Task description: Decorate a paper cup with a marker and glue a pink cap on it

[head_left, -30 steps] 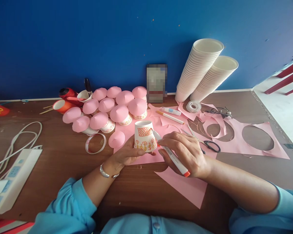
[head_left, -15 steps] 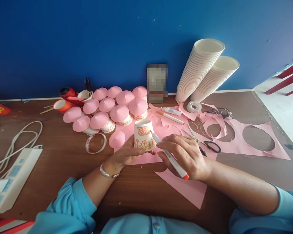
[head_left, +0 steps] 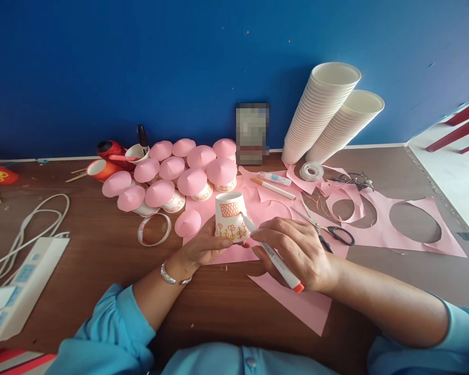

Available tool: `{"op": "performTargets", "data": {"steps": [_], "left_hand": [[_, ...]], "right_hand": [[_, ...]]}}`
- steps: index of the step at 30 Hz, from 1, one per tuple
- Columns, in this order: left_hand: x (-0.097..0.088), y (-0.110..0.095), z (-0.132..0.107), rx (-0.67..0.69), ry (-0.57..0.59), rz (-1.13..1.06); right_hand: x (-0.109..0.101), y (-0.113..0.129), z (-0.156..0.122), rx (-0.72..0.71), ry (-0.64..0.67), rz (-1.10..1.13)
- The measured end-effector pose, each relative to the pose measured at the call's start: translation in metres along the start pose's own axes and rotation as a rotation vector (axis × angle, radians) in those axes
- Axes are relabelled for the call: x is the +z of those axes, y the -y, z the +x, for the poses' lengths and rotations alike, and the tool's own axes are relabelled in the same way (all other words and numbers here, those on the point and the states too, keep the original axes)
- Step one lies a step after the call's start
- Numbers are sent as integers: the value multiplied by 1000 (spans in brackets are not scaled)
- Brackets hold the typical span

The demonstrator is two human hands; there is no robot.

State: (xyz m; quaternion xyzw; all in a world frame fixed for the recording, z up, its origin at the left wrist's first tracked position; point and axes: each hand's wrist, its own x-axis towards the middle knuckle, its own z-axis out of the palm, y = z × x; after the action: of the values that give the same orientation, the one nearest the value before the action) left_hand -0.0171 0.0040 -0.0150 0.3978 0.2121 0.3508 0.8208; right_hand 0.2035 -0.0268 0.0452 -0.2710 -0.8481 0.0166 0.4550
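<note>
My left hand (head_left: pixel 203 247) grips an upturned white paper cup (head_left: pixel 230 215) by its lower rim; the cup bears an orange hatched patch and small orange flowers. My right hand (head_left: pixel 297 247) pinches a white marker with an orange end (head_left: pixel 271 253), and the marker's tip touches the cup's right side by the hatched patch. Both hands rest over pink paper (head_left: pixel 297 302) on the brown table (head_left: pixel 94 250).
Several pink-capped cups (head_left: pixel 191 182) cluster behind. A pink cone (head_left: pixel 187 223) and a cut cup ring (head_left: pixel 153 229) lie left of the cup. Scissors (head_left: pixel 330 230), tape roll (head_left: pixel 310 171), glue tube (head_left: pixel 275 178), two white cup stacks (head_left: pixel 328 114), pink sheets with round holes (head_left: pixel 410 221), power strip (head_left: pixel 19 286).
The marker tip has slid slightly down and left along the cup's side; my right hand shifted a little with it. My left hand and the cup stay in place.
</note>
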Motion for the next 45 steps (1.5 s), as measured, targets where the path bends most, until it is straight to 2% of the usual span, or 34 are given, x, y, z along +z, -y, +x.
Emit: {"op": "performTargets", "data": {"steps": [6, 12, 19, 30, 34, 37, 41, 45], "left_hand": [[-1, 0, -1, -11, -4, 24], [-2, 1, 0, 10, 38, 0], [-2, 1, 0, -28, -18, -21], [6, -4, 2, -5, -57, -52], [4, -3, 2, 19, -54, -51], [6, 0, 3, 71, -78, 16], [13, 2, 4, 159, -173, 110], [21, 1, 2, 151, -174, 113]], "right_hand": [[1, 1, 0, -2, -3, 9], [-1, 1, 0, 2, -20, 18], [-2, -1, 0, -3, -39, 6], [0, -11, -11, -22, -22, -92], [5, -20, -13, 90, -85, -41], [4, -21, -10, 193, -86, -89], [-4, -14, -8, 299, -67, -77], [-4, 1, -14, 403, -66, -53]]}}
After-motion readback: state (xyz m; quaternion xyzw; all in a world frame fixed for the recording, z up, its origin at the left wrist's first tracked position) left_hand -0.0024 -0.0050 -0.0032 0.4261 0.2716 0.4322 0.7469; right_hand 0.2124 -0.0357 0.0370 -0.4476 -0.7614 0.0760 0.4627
